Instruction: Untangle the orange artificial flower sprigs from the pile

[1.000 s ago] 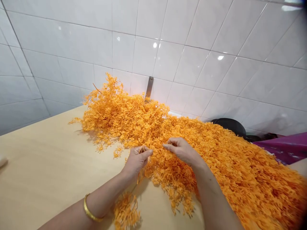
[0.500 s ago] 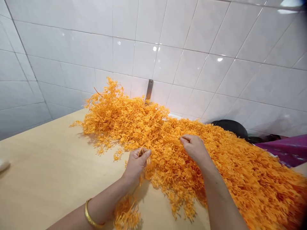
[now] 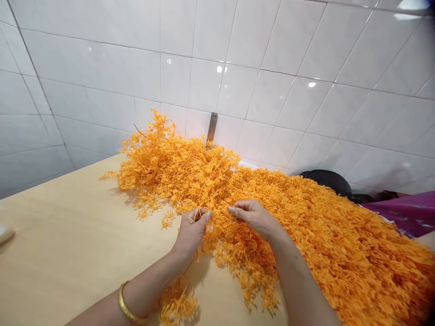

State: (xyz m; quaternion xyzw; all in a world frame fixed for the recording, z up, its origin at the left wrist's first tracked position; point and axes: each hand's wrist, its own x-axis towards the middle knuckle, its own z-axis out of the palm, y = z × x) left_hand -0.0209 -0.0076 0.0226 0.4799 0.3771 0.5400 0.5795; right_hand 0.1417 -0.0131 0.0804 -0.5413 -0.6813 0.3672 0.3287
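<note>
A big heap of orange, stringy plastic-looking sprigs [image 3: 316, 235] with small spidery tips covers much of the table. My left hand [image 3: 192, 228] pinches a thin orange stem between thumb and fingers at the heap's near edge. Below that wrist hangs or lies a loose bunch of orange sprigs [image 3: 178, 305], partly behind the forearm. My right hand [image 3: 253, 217] is closed in a pinch just to the right, over the heap, its fingertips pointing at the left hand. A thin orange strand seems to run between the two hands; what the right fingertips hold is too small to be sure.
Behind the heap rises a white tiled wall [image 3: 136, 68] with a dark metal bracket [image 3: 212, 127]. A black round object [image 3: 329, 181] and a purple sheet [image 3: 404, 210] lie at the right. A white object [image 3: 5, 233] sits on the wooden table [image 3: 78, 235] at the left edge.
My right hand has moved left and slightly down, closer to my left hand. The left hand has barely shifted and keeps its pinch. The heap looks the same.
</note>
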